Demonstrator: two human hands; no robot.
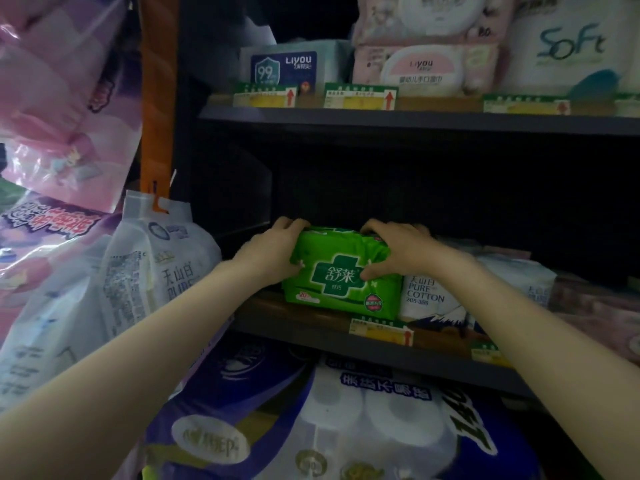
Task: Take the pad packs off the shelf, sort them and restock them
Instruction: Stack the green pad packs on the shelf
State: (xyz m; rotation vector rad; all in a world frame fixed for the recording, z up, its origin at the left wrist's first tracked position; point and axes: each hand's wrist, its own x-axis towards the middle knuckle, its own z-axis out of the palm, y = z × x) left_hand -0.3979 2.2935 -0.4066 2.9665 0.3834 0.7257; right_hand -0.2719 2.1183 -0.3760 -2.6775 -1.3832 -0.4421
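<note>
On middle shelf (311, 323): green pad pack (341, 275) between left hand (273, 251), right hand (398, 249); each grip curled round it.

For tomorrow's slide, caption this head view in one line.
Both hands, left hand and right hand, grip green pad packs on a shelf.

Shelf recess (433, 188) too dark

Dim overall, deepest shadow in the shelf recess (433, 188); soft focus throughout, wide-angle bending at edges, blurred packaging at left.
</note>
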